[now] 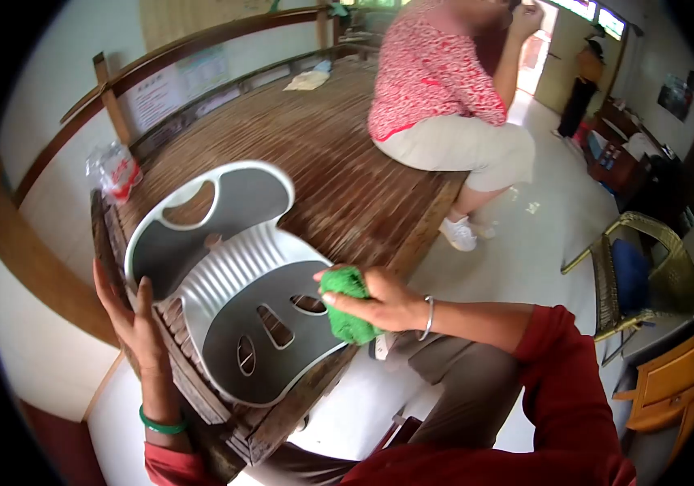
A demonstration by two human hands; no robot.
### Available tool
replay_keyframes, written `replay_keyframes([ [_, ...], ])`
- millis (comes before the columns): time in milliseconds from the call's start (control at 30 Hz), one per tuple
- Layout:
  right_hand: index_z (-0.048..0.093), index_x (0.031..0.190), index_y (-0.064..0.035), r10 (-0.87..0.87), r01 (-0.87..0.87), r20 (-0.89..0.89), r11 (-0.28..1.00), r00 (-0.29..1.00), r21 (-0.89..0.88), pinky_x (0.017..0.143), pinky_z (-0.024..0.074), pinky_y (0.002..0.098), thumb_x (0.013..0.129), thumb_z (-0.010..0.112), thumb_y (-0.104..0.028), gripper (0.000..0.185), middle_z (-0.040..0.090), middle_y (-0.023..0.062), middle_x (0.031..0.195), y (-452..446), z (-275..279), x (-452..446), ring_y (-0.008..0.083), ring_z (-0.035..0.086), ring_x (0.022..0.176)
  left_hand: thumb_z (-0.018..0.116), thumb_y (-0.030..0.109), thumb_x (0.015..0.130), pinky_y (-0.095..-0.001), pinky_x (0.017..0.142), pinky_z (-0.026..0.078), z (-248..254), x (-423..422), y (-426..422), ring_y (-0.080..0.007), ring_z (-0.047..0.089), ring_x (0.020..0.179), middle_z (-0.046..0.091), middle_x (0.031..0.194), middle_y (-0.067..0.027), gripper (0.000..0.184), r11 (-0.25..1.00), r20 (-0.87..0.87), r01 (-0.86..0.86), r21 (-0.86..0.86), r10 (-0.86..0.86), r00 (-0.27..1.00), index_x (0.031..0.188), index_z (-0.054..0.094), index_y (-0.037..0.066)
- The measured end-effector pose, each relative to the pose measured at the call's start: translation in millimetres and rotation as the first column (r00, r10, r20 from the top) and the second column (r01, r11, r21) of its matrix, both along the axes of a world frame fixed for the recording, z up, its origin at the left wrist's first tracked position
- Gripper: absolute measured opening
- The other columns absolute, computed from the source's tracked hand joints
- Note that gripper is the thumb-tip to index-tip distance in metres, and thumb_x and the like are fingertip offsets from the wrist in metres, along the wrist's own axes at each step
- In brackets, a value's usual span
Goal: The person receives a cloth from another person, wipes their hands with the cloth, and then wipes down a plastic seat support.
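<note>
A grey and white moulded plastic seat (233, 267), with ribs across its middle and several cut-out holes, lies on the slatted wooden bed (339, 202). My right hand (391, 301) is closed around a green scouring pad (347, 304). The pad is at the right edge of the seat's grey lower panel; whether it presses on the plastic I cannot tell. At the seat's left side, my left hand (138, 328) is open with its fingers spread. Its fingertips are at the rim, and it grips nothing.
A clear plastic bag with red print (116, 172) sits at the bed's left corner. A person in a red patterned top (440, 73) sits on the bed's far right edge. A woven metal chair (638, 267) and a wooden cabinet (671, 385) stand at right. Another person (586, 81) stands near the doorway.
</note>
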State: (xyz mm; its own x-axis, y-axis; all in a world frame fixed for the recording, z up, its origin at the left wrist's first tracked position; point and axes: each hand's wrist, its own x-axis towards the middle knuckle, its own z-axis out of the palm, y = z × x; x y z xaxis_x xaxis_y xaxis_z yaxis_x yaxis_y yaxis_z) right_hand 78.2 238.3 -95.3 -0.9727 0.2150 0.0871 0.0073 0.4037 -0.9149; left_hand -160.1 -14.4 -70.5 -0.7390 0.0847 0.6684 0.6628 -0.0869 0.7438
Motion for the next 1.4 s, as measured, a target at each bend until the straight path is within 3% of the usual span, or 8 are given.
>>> replay_keyframes([
  [33,0.055,0.126,-0.0013,0.011,-0.012,-0.038,1.0,0.999,-0.022,0.079,0.0523,0.0283,0.095,0.06,-0.031,0.043,0.066,0.0078,0.096,-0.2,-1.4,0.1,0.0111,0.062,0.088,0.06,0.012,0.088,-0.0384,0.116,0.017,-13.2,-21.0,-10.6,-0.025,0.017,0.145,0.018,0.158,-0.0146,0.07,0.994,0.046,-0.033,-0.105,0.038,0.998,0.15,0.025,0.004],
  [67,0.055,0.125,-0.0018,0.018,-0.018,-0.071,1.0,0.997,0.004,0.078,0.0522,0.0291,0.095,0.059,-0.033,0.043,0.066,0.007,0.095,0.2,-2.2,-0.1,0.0121,0.062,0.088,0.06,0.015,0.088,-0.0373,0.114,0.022,-12.4,-19.6,-5.0,-0.0249,0.031,0.139,0.033,0.15,-0.0158,0.065,0.997,0.161,-0.063,-0.048,0.07,0.984,0.146,0.033,0.003],
  [133,0.055,0.125,-0.0023,0.012,-0.012,-0.064,1.0,0.998,-0.004,0.079,0.0521,0.0294,0.096,0.058,-0.033,0.042,0.066,0.007,0.094,0.4,-1.3,0.7,0.0129,0.063,0.087,0.061,0.014,0.087,-0.0355,0.111,0.025,-2.1,-13.1,-10.3,-0.0238,0.042,0.129,0.047,0.139,-0.0146,0.061,0.982,0.309,0.166,-0.085,-0.133,0.942,0.142,0.038,0.0],
  [233,0.055,0.125,-0.0023,0.017,-0.018,-0.049,0.999,0.999,-0.029,0.08,0.0521,0.0296,0.096,0.058,-0.033,0.042,0.067,0.0072,0.095,0.8,1.8,1.8,0.0133,0.063,0.087,0.061,0.019,0.089,-0.0347,0.107,0.029,-13.1,-21.0,-8.3,-0.023,0.049,0.118,0.055,0.128,-0.0125,0.054,0.964,0.375,0.265,-0.019,-0.239,0.896,0.137,0.044,-0.001],
  [867,0.056,0.124,-0.0005,0.03,-0.03,-0.027,1.0,0.999,0.007,0.081,0.0523,0.0297,0.095,0.059,-0.032,0.043,0.068,0.0078,0.097,1.4,-2.6,-0.3,0.0139,0.064,0.09,0.056,0.023,0.094,-0.0307,0.1,0.034,-9.2,-11.7,-4.1,-0.018,0.053,0.109,0.061,0.116,-0.0088,0.04,0.971,0.359,0.238,0.026,-0.231,0.904,0.127,0.053,0.0],
  [1067,0.061,0.114,0.0032,0.009,-0.007,-0.041,0.999,0.999,0.043,0.074,0.0528,0.0329,0.092,0.061,-0.041,0.049,0.068,0.0156,0.088,-0.3,-3.6,-0.4,0.0201,0.067,0.081,0.057,0.026,0.094,-0.0302,0.1,0.035,-10.1,-12.5,-3.8,-0.0173,0.053,0.108,0.061,0.115,-0.0086,0.039,0.973,0.399,0.218,0.077,-0.231,0.887,0.124,0.055,0.0],
  [1167,0.061,0.113,0.0013,0.0,0.008,-0.192,0.999,0.981,0.037,0.074,0.0527,0.033,0.093,0.06,-0.04,0.047,0.068,0.0137,0.085,1.4,-10.6,-1.9,0.02,0.066,0.078,0.06,0.026,0.092,-0.027,0.093,0.036,-8.8,-9.5,-1.8,-0.0128,0.053,0.097,0.062,0.1,-0.0037,0.033,0.979,0.39,0.204,0.016,-0.193,0.9,0.113,0.06,0.001],
  [1400,0.06,0.097,-0.0008,0.006,0.004,-0.143,0.998,0.99,0.068,0.067,0.0517,0.0351,0.094,0.059,-0.037,0.037,0.065,0.0115,0.076,2.0,-5.5,0.2,0.0195,0.064,0.07,0.063,0.029,0.091,-0.0252,0.078,0.04,-4.3,16.9,3.9,-0.0085,0.051,0.079,0.06,0.084,0.0016,0.03,0.937,0.314,0.316,-0.147,-0.259,0.913,0.101,0.064,0.001],
])
